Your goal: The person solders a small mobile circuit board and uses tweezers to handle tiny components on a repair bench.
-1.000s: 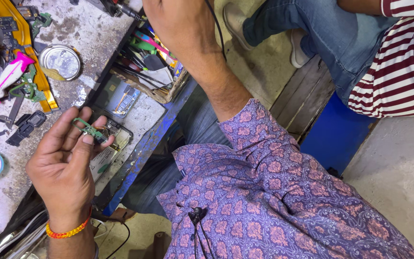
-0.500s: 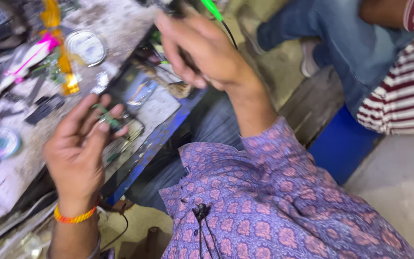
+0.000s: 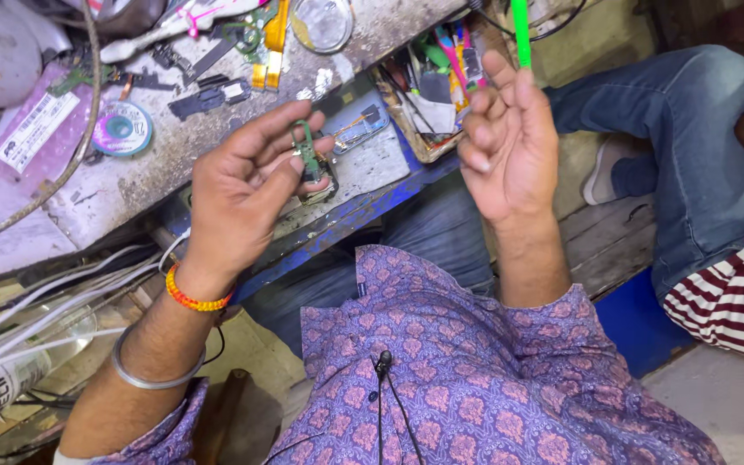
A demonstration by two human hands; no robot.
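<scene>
Right hand point(image 3: 510, 142) swings back from the cluttered tray point(image 3: 419, 95) with a green tool point(image 3: 520, 34), drawing level with the raised left hand point(image 3: 247, 185).
The left grip pinches a small green circuit board point(image 3: 310, 159) over the edge of the work surface point(image 3: 217, 146); the right grip grasps the tool upright. The work appears at the tool-to-part stage; the next move calls for a steady board and a fine tip placement.
</scene>
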